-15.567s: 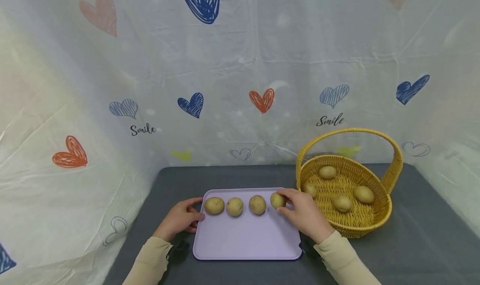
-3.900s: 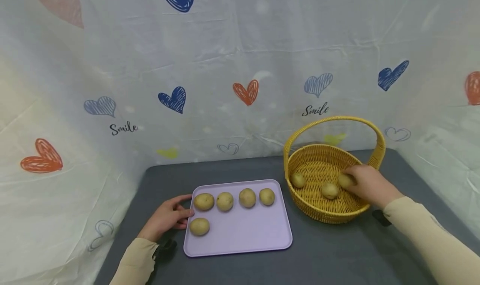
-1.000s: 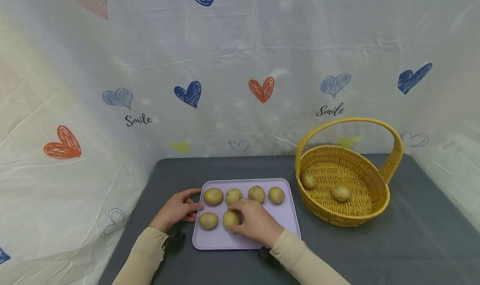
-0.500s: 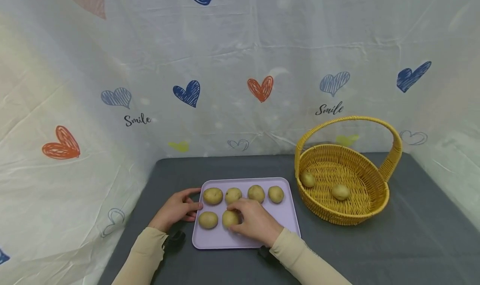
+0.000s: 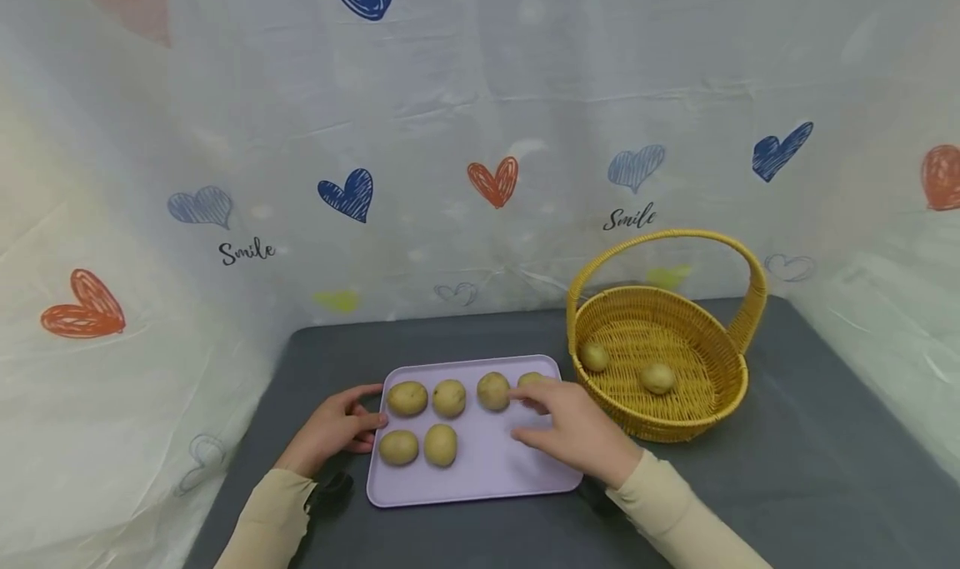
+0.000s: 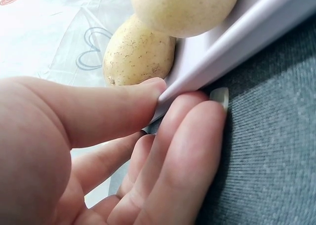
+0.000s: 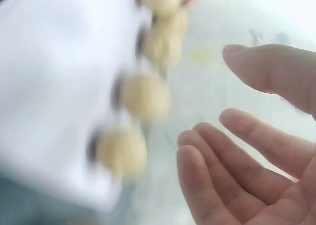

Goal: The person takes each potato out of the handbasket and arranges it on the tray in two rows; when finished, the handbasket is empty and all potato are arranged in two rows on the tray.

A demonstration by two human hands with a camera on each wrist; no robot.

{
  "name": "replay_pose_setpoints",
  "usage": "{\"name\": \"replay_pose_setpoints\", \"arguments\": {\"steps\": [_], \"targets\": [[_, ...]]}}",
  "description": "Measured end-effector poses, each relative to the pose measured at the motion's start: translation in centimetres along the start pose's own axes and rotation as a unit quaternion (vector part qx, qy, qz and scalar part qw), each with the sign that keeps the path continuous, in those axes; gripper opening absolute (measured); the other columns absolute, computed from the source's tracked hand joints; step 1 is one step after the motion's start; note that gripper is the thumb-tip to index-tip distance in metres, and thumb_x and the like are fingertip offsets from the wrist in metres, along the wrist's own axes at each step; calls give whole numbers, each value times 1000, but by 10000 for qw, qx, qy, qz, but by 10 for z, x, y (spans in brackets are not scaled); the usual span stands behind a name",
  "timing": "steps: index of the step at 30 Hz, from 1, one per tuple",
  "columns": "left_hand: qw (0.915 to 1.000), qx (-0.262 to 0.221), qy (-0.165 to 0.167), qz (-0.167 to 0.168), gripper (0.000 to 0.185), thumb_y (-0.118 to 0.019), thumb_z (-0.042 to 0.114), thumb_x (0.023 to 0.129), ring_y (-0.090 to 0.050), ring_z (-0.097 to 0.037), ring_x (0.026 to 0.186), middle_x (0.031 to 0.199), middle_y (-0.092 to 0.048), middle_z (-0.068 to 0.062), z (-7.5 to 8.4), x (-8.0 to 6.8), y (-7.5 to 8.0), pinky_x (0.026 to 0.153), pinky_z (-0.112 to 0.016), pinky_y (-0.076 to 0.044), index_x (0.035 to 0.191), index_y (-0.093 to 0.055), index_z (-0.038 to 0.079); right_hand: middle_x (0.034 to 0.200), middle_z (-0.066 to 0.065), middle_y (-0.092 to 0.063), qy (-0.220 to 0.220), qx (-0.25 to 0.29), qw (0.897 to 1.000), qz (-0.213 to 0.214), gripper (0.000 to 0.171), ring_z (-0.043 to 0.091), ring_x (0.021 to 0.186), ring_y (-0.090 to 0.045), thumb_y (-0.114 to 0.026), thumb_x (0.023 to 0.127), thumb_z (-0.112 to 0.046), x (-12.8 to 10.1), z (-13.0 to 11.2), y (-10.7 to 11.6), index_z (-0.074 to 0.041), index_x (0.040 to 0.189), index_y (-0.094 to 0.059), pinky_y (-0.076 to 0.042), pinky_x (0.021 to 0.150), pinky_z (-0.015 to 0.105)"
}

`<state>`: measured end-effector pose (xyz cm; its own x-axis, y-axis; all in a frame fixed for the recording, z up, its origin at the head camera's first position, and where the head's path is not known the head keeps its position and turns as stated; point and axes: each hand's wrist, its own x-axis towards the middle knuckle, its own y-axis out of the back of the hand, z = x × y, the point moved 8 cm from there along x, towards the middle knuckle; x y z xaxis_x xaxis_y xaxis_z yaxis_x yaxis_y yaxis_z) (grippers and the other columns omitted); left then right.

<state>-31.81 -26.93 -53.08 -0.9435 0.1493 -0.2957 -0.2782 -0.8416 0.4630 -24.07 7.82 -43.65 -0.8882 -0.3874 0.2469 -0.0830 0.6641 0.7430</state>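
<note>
A lilac tray (image 5: 487,473) lies on the dark table with several potatoes in two rows: a longer back row and two in front, the front-left potato (image 5: 398,447) and the front-right potato (image 5: 440,445). My left hand (image 5: 330,429) pinches the tray's left edge; the left wrist view shows the thumb (image 6: 123,104) on the rim and fingers against its outer side. Over the tray's right part hovers my right hand (image 5: 581,431), fingers spread and holding nothing. It partly covers the rightmost back potato (image 5: 530,379). The right wrist view is blurred around the potatoes (image 7: 122,153).
Right of the tray stands a yellow wicker basket (image 5: 660,427) with a tall arched handle (image 5: 667,234). Two potatoes lie inside, one at its left wall (image 5: 594,356) and another potato (image 5: 657,378) nearer the middle. A heart-printed curtain (image 5: 420,252) hangs behind the table.
My right hand has let go of the second front-row potato and moved right. Earlier it took potatoes from the basket to the tray. The left hand stays at the tray's edge.
</note>
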Motion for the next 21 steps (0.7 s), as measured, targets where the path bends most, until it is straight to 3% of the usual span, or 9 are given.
{"name": "replay_pose_setpoints", "arguments": {"steps": [5,10,14,21], "targets": [[10000,65,-17,34,74,-84,19,96,-70,-18,73,93,-67,-12,-2,1,0,64,-33,-66,160,-50,7,120,2,-78,-510,-418,9969,421,41,18,102,-75,-89,91,-23,-29,36,64,-13,129,-76,-65,87,39],[9999,100,102,37,74,-83,18,96,-70,-18,73,94,-66,-11,-3,2,0,65,-33,-66,161,-49,7,130,15,-77,-1134,-533,9908,520,44,31,105,-79,-87,93,-25,-52,79,105,-9,132,-75,-67,86,48],[9998,102,160,22,75,-83,20,97,-71,-19,74,95,-67,-12,-2,1,1,66,-34,-66,161,-48,7,130,17,-76,-1369,-737,9864,530,45,35,105,-78,-86,94,-23,-61,105,120,-6,134,-74,-66,85,51],[9999,-16,121,9,73,-83,20,96,-72,-19,75,95,-68,-12,-2,0,-1,67,-35,-67,160,-50,8,132,21,-74,-1440,-1200,9811,486,48,41,112,-73,-83,96,-26,-61,136,125,-2,136,-72,-62,90,58]]}}
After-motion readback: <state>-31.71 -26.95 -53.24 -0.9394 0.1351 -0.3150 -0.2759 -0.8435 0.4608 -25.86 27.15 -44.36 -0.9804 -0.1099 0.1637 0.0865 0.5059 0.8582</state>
